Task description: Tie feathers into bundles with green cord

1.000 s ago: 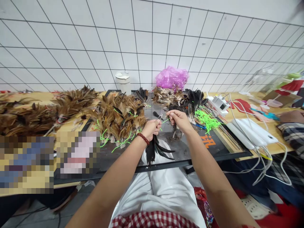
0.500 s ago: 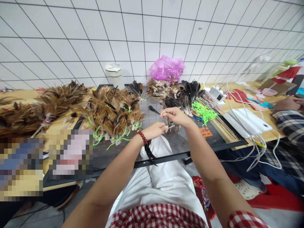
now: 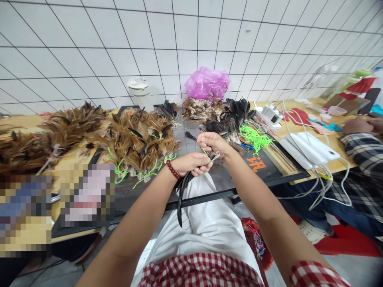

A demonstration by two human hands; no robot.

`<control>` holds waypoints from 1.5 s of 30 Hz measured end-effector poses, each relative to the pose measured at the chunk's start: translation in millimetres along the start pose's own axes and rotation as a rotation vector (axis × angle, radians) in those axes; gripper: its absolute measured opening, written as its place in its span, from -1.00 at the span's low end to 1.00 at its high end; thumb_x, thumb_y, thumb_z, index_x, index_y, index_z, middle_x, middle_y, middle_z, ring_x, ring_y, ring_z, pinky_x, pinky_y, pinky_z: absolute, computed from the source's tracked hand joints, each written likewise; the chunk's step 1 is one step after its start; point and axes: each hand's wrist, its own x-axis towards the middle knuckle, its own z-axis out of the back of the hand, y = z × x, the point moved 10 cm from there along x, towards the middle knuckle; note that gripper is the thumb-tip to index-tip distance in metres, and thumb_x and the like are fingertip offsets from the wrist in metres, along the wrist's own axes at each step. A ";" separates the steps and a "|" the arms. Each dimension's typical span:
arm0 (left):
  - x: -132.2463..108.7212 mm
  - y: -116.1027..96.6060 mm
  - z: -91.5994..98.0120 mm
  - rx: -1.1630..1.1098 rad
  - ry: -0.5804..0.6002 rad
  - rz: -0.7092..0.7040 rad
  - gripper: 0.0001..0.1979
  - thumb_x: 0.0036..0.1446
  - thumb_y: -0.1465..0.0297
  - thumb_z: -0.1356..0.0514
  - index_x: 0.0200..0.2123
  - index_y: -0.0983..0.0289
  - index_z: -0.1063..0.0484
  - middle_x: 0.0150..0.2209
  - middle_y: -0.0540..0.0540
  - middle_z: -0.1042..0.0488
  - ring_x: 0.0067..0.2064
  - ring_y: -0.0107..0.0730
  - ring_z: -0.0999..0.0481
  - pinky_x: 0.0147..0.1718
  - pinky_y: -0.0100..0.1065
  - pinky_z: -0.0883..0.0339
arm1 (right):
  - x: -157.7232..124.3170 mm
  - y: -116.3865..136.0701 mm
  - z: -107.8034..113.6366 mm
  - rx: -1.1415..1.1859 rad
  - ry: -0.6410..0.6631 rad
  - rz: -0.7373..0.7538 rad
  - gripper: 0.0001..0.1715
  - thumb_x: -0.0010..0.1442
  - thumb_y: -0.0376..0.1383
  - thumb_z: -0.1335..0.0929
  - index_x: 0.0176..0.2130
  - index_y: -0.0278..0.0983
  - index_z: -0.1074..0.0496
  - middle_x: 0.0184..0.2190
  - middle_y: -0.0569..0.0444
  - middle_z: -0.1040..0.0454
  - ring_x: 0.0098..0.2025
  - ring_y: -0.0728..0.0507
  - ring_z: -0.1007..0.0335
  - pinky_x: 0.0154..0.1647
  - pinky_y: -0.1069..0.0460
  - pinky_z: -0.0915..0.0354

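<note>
My left hand [image 3: 193, 164], with a brown bead bracelet at the wrist, is closed round a bundle of long black feathers [image 3: 183, 191]. Their dark ends hang down over the table's front edge, and pale quill ends [image 3: 216, 157] stick out on the right. My right hand [image 3: 211, 142] is closed in a pinch on a thin bright green string [image 3: 204, 151] that runs to the quills. Beside its fingertips is a small black feather [image 3: 190, 136]; whether it lies on the table or is held, I cannot tell.
Brown feather bundles with green ties [image 3: 140, 139] cover the left side. Black feathers [image 3: 230, 119], a heap of green strings [image 3: 255, 138], white chargers and cables [image 3: 311, 149] stand right. A white cup [image 3: 139, 93] and pink bag [image 3: 207, 83] are behind. Another person's plaid sleeve [image 3: 362, 147] is at right.
My left hand has turned and closed more round the feathers, whose black ends now hang lower. The quill ends show more plainly between my hands. The view has shifted slightly.
</note>
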 end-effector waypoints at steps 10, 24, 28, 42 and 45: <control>6.2 18.7 -10.0 0.057 0.076 0.111 -0.62 -0.08 0.15 -0.35 -0.50 0.38 -0.41 -0.62 -0.04 -0.15 -0.66 -0.70 -0.03 -0.72 -0.57 0.21 | 6.3 3.7 9.8 0.057 -0.005 0.083 -0.60 -0.08 -0.11 -0.52 -0.36 -0.33 -0.41 -0.62 0.26 -0.19 -0.66 0.18 0.16 -0.67 0.20 0.23; 3.2 -12.2 13.6 -0.254 -0.023 -0.142 -0.65 -0.03 0.24 -0.35 -0.51 0.34 -0.27 -0.61 -0.12 -0.09 -0.70 -0.76 0.02 -0.74 -0.67 0.14 | -1.0 -1.7 5.1 -0.200 0.149 0.040 -0.55 -0.10 -0.35 -0.46 -0.13 -0.29 -0.52 -0.12 0.04 -0.50 -0.31 0.02 -0.31 -0.27 0.11 -0.25; 1.9 -16.9 11.8 -0.309 0.006 -0.171 -0.67 -0.02 0.28 -0.35 -0.51 0.35 -0.27 -0.62 -0.13 -0.10 -0.71 -0.76 0.01 -0.75 -0.67 0.12 | 4.2 -3.0 18.0 -0.373 -0.003 0.090 -0.85 -0.05 -0.28 -0.42 -0.42 -0.32 -0.46 -0.49 0.13 -0.42 -0.44 0.00 -0.26 -0.34 0.08 -0.21; -21.5 -30.5 78.0 -0.297 -0.751 -0.412 -0.78 0.06 0.38 -0.27 -0.48 0.35 -0.29 -0.58 -0.08 -0.26 -0.72 -0.78 -0.05 -0.77 -0.66 0.19 | 0.5 7.7 15.1 -1.017 -0.112 0.258 -0.84 0.17 -0.24 -0.18 -0.40 -0.26 -0.23 -0.47 0.13 -0.24 -0.38 -0.05 -0.12 -0.31 0.05 -0.11; -25.3 -31.4 79.6 -0.305 -0.808 -0.437 -0.83 0.05 0.42 -0.26 -0.46 0.35 -0.31 -0.55 -0.06 -0.30 -0.71 -0.77 -0.08 -0.76 -0.65 0.17 | 0.8 9.7 13.9 -1.034 -0.152 0.301 -0.85 0.16 -0.26 -0.18 -0.38 -0.26 -0.25 -0.42 0.10 -0.27 -0.33 -0.07 -0.16 -0.24 0.04 -0.14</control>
